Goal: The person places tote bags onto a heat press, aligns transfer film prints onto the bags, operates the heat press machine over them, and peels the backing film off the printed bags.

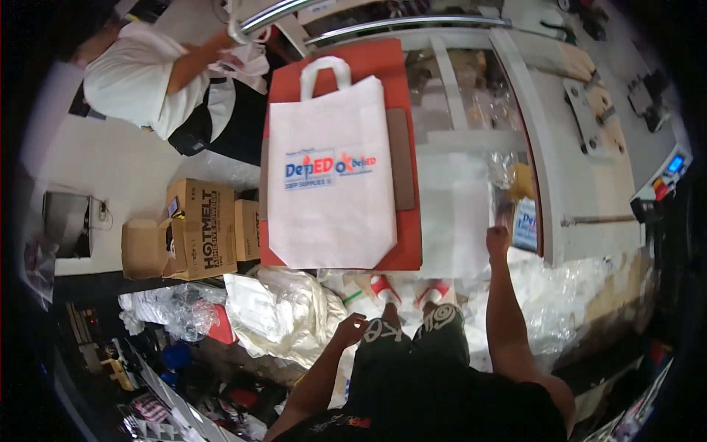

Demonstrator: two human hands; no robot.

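A white tote bag with two handles and a printed blue and red logo lies flat on the orange pad of a press. My right hand reaches forward to the right of the pad, fingers closed, at the edge of a translucent sheet; what it grips is hard to make out. My left hand hangs low beside my leg, fingers curled, touching a heap of crumpled plastic bags.
Brown cardboard boxes stand left of the press. Another person in a white shirt bends at the far left. A grey machine frame with a small control panel runs along the right. Plastic wrap covers the floor.
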